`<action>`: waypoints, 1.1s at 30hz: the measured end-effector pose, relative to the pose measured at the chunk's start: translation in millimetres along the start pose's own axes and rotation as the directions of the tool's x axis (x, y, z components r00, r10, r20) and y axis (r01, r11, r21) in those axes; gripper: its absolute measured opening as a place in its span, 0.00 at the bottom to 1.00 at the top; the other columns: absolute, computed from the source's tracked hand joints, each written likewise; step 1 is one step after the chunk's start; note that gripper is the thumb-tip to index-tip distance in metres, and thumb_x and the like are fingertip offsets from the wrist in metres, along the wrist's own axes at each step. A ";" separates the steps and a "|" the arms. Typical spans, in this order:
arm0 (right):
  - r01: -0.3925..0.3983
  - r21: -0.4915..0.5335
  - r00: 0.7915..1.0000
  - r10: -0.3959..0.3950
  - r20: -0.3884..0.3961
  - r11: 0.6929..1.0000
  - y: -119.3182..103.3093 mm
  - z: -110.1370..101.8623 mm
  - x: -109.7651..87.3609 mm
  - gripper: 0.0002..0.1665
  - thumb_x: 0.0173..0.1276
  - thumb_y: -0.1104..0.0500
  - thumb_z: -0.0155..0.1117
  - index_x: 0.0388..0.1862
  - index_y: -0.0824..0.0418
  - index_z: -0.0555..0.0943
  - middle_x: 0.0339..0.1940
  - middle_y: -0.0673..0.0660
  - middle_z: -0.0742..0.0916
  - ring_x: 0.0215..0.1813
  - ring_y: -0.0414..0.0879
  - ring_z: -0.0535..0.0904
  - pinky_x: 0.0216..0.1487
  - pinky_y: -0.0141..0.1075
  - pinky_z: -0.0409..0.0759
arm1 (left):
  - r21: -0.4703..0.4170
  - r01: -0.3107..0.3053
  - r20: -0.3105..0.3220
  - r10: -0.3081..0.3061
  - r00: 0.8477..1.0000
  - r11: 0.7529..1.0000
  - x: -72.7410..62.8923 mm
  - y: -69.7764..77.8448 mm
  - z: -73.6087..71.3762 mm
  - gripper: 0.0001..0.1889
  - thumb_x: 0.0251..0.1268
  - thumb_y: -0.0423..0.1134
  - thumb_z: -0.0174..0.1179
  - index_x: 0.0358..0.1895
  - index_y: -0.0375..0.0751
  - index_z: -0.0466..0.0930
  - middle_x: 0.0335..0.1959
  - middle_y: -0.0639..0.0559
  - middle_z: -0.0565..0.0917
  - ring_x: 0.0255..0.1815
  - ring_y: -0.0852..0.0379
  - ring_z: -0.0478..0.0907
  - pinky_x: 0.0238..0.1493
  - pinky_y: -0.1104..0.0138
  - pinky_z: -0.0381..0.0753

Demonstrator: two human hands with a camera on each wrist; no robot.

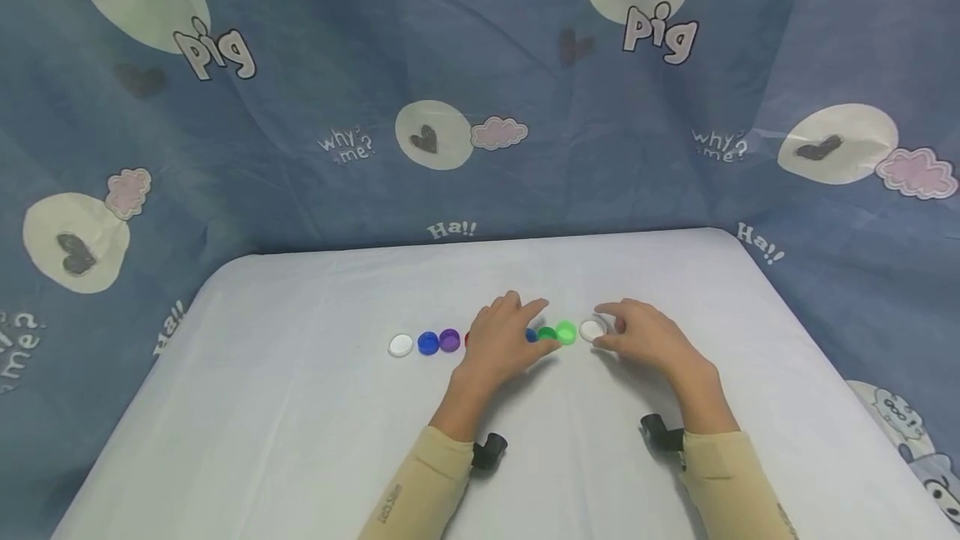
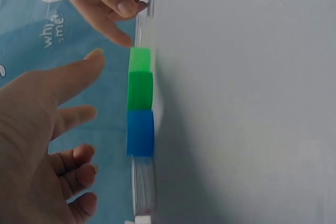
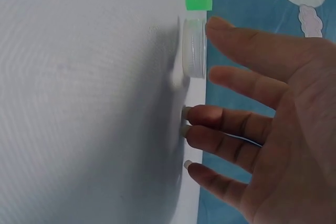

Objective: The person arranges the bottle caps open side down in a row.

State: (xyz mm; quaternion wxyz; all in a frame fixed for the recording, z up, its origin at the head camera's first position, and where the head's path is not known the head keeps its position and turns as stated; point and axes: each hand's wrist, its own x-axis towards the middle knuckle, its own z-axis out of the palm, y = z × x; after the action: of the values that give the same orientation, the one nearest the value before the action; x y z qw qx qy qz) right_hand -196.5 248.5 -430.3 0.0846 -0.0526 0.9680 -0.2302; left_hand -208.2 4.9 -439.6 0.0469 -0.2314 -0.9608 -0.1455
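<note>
A row of small round plastic caps lies across the white table. My right hand (image 1: 647, 335) is at the right end, thumb and index finger spread either side of a clear ridged cap (image 3: 195, 49); in the right wrist view the thumb tip is right at its rim. Over the middle of the row hovers my left hand (image 1: 501, 337), fingers apart and holding nothing. Just right of it are a light green cap (image 1: 566, 332), a green cap (image 2: 140, 91) and a blue cap (image 2: 140, 133). The left hand mostly hides a red cap (image 1: 467, 339).
Left of my left hand the row continues with a purple cap (image 1: 449, 340), another blue cap (image 1: 427, 343) and a whitish cap (image 1: 401, 345). A blue printed cloth (image 1: 480, 190) hangs behind the table (image 1: 300, 440).
</note>
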 end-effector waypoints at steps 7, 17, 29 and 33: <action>0.002 -0.001 1.000 -0.002 0.004 1.000 0.1 0.5 1.8 0.32 0.61 0.48 0.71 0.64 0.54 0.79 0.36 0.53 0.82 0.34 0.46 0.74 0.32 0.37 0.72 | 0.043 -0.027 -0.031 0.028 0.999 0.999 8.6 10.0 7.0 0.33 0.57 0.68 0.63 0.65 0.60 0.76 0.34 0.56 0.72 0.32 0.59 0.66 0.35 0.66 0.67; 0.016 -0.001 1.000 -0.016 -0.022 1.000 4.5 3.4 4.4 0.28 0.61 0.53 0.72 0.61 0.56 0.81 0.33 0.53 0.83 0.33 0.46 0.74 0.33 0.37 0.72 | 0.046 -0.040 -0.039 0.042 0.998 0.998 18.7 22.3 15.1 0.30 0.56 0.65 0.66 0.62 0.59 0.79 0.34 0.56 0.76 0.30 0.59 0.68 0.35 0.65 0.68; 0.014 0.012 0.999 -0.013 -0.029 1.000 6.3 6.0 5.5 0.28 0.60 0.55 0.72 0.60 0.57 0.82 0.30 0.52 0.81 0.32 0.45 0.73 0.32 0.37 0.71 | 0.075 -0.054 -0.011 0.055 0.998 0.996 29.1 36.4 25.0 0.28 0.55 0.62 0.68 0.58 0.57 0.83 0.36 0.56 0.79 0.32 0.59 0.72 0.35 0.65 0.69; 0.030 0.005 0.999 -0.030 -0.038 1.000 6.8 6.7 6.2 0.28 0.60 0.55 0.72 0.60 0.57 0.81 0.30 0.52 0.81 0.32 0.45 0.73 0.33 0.37 0.71 | 0.081 -0.050 0.000 0.050 0.999 0.996 33.0 41.4 26.7 0.27 0.54 0.60 0.69 0.58 0.56 0.83 0.36 0.56 0.80 0.32 0.59 0.72 0.35 0.65 0.69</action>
State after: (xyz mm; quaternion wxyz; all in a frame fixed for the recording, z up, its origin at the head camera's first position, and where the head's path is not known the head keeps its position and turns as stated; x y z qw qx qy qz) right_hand -201.8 250.8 -440.2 0.0627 -0.0626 0.9679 -0.2351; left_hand -219.2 62.4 -449.2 0.0608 -0.2529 -0.9598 -0.1056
